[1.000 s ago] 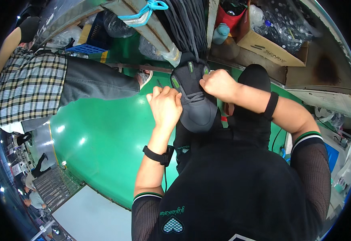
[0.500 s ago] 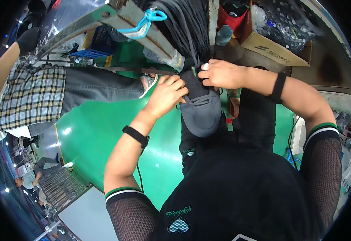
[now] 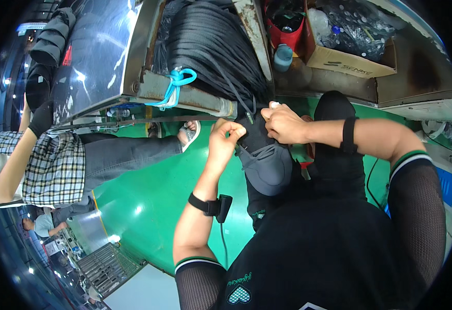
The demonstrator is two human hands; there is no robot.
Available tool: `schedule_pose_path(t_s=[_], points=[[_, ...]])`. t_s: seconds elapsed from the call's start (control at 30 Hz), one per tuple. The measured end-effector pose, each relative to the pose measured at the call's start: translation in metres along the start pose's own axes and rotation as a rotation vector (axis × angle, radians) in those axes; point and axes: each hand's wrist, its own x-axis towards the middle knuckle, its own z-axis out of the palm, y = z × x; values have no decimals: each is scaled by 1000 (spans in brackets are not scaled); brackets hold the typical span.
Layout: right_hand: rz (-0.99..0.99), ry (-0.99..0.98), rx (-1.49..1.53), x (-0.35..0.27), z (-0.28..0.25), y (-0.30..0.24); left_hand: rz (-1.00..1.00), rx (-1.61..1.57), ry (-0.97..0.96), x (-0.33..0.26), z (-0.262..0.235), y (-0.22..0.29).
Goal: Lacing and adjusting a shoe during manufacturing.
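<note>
1. The grey shoe [image 3: 268,173] lies over the wearer's dark trouser leg [image 3: 255,206], toe toward the body, between both hands. The left hand [image 3: 224,142] presses thumb and forefinger together at its edge; whether they pinch anything cannot be told. The right hand [image 3: 287,125] curls at the opposite side, its fingertips hidden, grip unclear.

2. With only a leg apparently beneath it, the shoe could tip under an uneven tug; a loose pinch could let lacing slip.

3. A strand from the dark cord bundle [image 3: 218,57] hangs to the tongue (an easy snag).

4. The rusty metal frame [image 3: 184,98], knotted with blue cord [image 3: 178,82], crowds the left hand; a cardboard box [image 3: 347,62] and bottle [image 3: 283,58] stand beyond the right.
</note>
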Motion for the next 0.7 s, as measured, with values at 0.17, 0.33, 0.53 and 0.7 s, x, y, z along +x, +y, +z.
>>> schedule_pose_path(t_s=[0.17,0.33,0.53,0.7], points=[[-156,397,339,-6,22,-6,471,990,-13,-11,-6,51],[-287,275,82,-40,36,-51,47,1230,-498,-17,0,21],[196,272,777,-38,43,-62,133,-22,31,-48,0,-22],[111,193,1099,-39,66,-66,319,620,275,-81,10,30]])
